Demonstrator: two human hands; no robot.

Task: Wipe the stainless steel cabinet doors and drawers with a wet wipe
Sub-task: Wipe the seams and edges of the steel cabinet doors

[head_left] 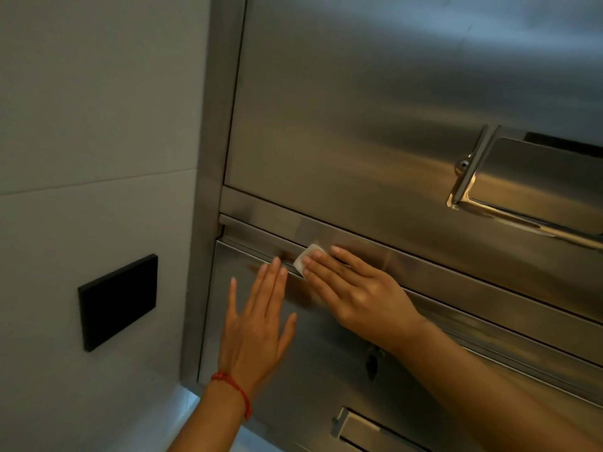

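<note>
A stainless steel cabinet fills the right of the view, with a large upper door and a lower panel beneath a horizontal ledge. My right hand lies flat with straight fingers, pressing a small folded white wet wipe against the top edge of the lower panel. Most of the wipe is hidden under the fingers. My left hand, fingers straight and spread, rests flat on the lower panel just left of the wipe. A red string bracelet circles that wrist.
A recessed polished flap sits in the upper door at right. A keyhole lock is on the lower panel, and another recessed slot lies below. On the pale tiled wall to the left hangs a black square plate.
</note>
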